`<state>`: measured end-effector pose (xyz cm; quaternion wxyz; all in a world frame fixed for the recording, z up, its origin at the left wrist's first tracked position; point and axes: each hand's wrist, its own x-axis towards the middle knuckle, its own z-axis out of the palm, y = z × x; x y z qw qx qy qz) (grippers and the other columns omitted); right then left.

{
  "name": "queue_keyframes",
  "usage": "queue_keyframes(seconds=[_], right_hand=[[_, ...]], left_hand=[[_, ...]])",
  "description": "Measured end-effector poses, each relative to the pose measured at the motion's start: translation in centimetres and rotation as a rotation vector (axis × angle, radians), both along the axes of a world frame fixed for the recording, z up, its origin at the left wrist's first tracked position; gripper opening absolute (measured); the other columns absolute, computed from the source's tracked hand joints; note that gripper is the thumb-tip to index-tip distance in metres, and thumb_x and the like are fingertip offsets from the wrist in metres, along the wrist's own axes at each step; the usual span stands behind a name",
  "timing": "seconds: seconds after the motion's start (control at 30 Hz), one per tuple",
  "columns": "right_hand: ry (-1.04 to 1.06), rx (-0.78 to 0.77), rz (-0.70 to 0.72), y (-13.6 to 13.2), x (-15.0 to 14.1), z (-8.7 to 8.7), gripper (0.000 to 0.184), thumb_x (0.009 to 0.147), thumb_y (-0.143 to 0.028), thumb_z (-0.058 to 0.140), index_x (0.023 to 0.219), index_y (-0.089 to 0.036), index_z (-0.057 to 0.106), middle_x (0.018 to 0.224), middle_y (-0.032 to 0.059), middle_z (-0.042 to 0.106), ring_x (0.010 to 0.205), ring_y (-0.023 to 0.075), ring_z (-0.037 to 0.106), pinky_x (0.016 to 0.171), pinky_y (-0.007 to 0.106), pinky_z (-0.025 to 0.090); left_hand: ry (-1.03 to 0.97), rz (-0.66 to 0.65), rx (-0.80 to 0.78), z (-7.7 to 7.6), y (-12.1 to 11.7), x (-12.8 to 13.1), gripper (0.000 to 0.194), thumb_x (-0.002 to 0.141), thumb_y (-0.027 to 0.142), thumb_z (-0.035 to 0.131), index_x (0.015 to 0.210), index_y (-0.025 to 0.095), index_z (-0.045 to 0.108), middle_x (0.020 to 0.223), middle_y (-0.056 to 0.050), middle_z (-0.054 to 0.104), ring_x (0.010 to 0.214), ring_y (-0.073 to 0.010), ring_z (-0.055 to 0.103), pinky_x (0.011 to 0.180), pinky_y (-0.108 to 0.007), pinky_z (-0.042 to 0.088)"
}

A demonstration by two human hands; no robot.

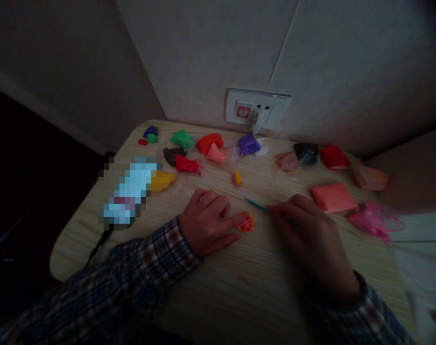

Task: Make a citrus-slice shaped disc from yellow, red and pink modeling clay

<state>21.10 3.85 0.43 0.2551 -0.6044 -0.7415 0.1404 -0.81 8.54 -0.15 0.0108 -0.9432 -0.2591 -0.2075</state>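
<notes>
A small round clay citrus slice (246, 223), orange-yellow at the rim with pinkish-red segments, lies on the wooden table. My left hand (210, 223) rests beside it, index finger on its upper edge and thumb by its lower left edge, the other fingers curled. In a pinch, my right hand (307, 235) holds a thin teal clay modelling tool (256, 204). Its tip points left, above and apart from the slice; the rest is hidden by the hand. Just behind sits a small yellow-and-pink clay piece (237, 178).
Bagged clay lumps line the back, including green clay (182, 139), purple clay (249, 144) and black clay (306, 154). Pink clay (333, 197) lies right. A pixelated phone (131, 191) with a cable lies left, small clay fruits (151, 134) behind it. A wall socket (257, 109) holds a plug.
</notes>
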Motion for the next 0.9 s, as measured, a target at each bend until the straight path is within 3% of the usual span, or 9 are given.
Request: queue_keyframes(seconds=[0.1,0.2,0.33,0.4,0.53,0.7,0.9], right_hand=[[0.010,-0.057,0.015,-0.2,-0.1,0.1,0.016,0.087,-0.021,0.046,0.084,-0.019,0.062,0.078,0.0038,0.055,0.071,0.0155,0.054,0.061,0.028,0.043],[-0.018,-0.045,-0.059,-0.3,-0.1,0.3,0.014,0.086,-0.022,0.047,0.082,-0.018,0.060,0.075,0.0030,0.055,0.068,0.0153,0.054,0.059,0.028,0.042],[-0.020,-0.080,0.001,-0.4,-0.5,0.4,0.016,0.086,-0.021,0.044,0.080,-0.018,0.059,0.076,0.0032,0.055,0.067,0.0150,0.054,0.057,0.027,0.041],[-0.034,-0.054,-0.034,-0.4,-0.7,0.4,0.015,0.085,-0.021,0.045,0.080,-0.018,0.059,0.075,0.0030,0.055,0.067,0.0150,0.054,0.057,0.027,0.041],[-0.041,-0.051,0.001,-0.3,-0.4,0.5,0.017,0.086,-0.020,0.043,0.080,-0.018,0.059,0.075,0.0029,0.055,0.066,0.0144,0.054,0.057,0.027,0.041],[-0.052,0.038,-0.106,-0.3,0.5,0.5,0.015,0.085,-0.024,0.046,0.082,-0.019,0.059,0.074,0.0033,0.054,0.064,0.0157,0.054,0.055,0.028,0.041],[-0.010,0.007,-0.041,-0.4,-0.1,0.3,0.014,0.086,-0.020,0.046,0.084,-0.018,0.060,0.074,0.0026,0.054,0.065,0.0142,0.055,0.056,0.027,0.042]], left_hand=[[-0.040,-0.019,0.001,0.2,0.0,-0.1,0.034,0.090,0.042,0.041,0.105,0.023,0.064,0.075,-0.004,0.047,0.075,-0.0189,0.040,0.070,-0.035,0.033],[-0.068,-0.013,-0.024,0.3,0.1,-0.2,0.032,0.089,0.041,0.046,0.107,0.022,0.063,0.075,-0.003,0.048,0.075,-0.0184,0.041,0.069,-0.034,0.034],[-0.086,0.039,-0.145,0.1,0.3,0.0,0.044,0.084,0.051,0.049,0.110,0.018,0.061,0.081,-0.006,0.050,0.080,-0.0203,0.043,0.070,-0.034,0.036],[-0.078,0.063,-0.215,0.0,0.3,0.4,0.048,0.082,0.054,0.052,0.109,0.016,0.061,0.087,-0.007,0.051,0.084,-0.0220,0.043,0.073,-0.036,0.038],[-0.023,0.056,-0.306,-0.3,0.2,1.1,0.049,0.078,0.051,0.059,0.110,0.015,0.059,0.095,-0.009,0.053,0.090,-0.0241,0.044,0.077,-0.039,0.038],[-0.045,0.045,-0.298,-0.3,0.2,1.5,0.036,0.080,0.041,0.060,0.106,0.016,0.060,0.096,-0.009,0.055,0.091,-0.0236,0.045,0.078,-0.038,0.038],[-0.009,0.139,-0.276,0.1,0.2,1.9,0.047,0.073,0.054,0.064,0.093,0.012,0.061,0.095,-0.010,0.055,0.091,-0.0248,0.046,0.078,-0.039,0.039]])
